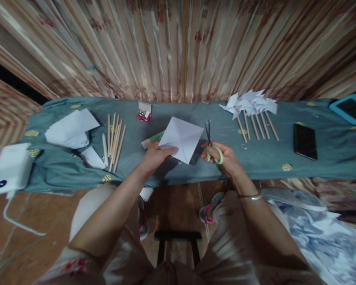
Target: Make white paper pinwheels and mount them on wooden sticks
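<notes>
Pinched at its left corner, a square sheet of white paper (182,136) with crossing crease lines is held up by my left hand (157,154). My right hand (222,156) grips a pair of scissors (214,153) by its pale green handles, just to the right of the sheet. The dark blades point away from me and do not touch the paper. Partly covered by the sheet, a flat green and white item (150,140) lies on the cloth-covered table (192,174); I cannot make out its kind.
Left are a paper stack (68,128), wooden sticks (116,138), a white pencil-like stick (105,148) and a small red box (144,113) of metal bits. Right are paper pinwheels (250,103) on sticks and a phone (305,141). A white device (10,168) sits at the left end.
</notes>
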The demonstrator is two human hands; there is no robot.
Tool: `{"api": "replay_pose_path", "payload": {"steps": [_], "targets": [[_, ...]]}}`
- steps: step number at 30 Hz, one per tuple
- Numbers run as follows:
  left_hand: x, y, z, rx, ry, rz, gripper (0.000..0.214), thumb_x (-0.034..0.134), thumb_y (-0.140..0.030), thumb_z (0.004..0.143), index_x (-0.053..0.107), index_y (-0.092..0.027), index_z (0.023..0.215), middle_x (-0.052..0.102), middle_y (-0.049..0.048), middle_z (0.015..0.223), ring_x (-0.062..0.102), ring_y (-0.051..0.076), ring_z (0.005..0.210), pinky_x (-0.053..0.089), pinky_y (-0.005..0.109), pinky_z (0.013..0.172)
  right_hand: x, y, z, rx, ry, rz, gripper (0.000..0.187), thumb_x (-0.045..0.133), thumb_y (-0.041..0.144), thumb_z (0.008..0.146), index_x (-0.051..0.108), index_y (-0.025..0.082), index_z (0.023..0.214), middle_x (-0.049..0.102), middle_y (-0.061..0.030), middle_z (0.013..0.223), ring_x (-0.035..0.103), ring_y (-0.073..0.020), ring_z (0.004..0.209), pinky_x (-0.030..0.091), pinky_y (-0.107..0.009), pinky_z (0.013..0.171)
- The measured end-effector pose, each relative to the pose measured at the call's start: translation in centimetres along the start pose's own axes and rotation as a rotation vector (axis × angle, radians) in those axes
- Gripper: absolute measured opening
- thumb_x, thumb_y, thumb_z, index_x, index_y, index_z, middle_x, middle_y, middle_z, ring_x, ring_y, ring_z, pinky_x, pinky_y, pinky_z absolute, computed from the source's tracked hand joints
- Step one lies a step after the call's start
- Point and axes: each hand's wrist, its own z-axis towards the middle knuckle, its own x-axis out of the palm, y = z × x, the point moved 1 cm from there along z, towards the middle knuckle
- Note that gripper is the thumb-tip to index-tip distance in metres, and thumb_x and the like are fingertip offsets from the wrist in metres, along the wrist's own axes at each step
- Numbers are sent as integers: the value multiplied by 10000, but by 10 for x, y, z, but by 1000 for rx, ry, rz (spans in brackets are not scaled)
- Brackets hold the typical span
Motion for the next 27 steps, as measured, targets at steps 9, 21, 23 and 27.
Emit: {"api": "replay_pose_path", "payload": {"steps": [9,21,23,27], "targets": [[7,17,-4,-76,206,129,228,823,-264,472,661,-140,575,607,-21,554,510,113,533,408,227,519,-2,9,14,-59,-122,6,507,894,528,467,677,201,789,528,73,576,424,-68,508,328,-212,471],[3,13,3,17,137,43,243,827,-233,491,758,-159,712,744,10,746,641,171,682,517,308,733,1,15,14,-41,-125,7,435,885,342,434,648,185,763,517,93,545,394,-59,492,266,-208,470],[1,11,4,45,104,31,239,825,-230,510,769,-171,735,752,3,760,649,171,692,521,314,750,1,14,14,-36,-116,11,422,871,352,449,646,187,766,523,91,544,396,-59,483,267,-209,465],[0,7,5,71,67,-17,265,814,-226,529,782,-183,788,760,0,790,662,187,721,516,326,767,3,11,14,-32,-86,13,415,861,360,458,642,190,766,546,82,562,420,-66,487,299,-213,470]]}}
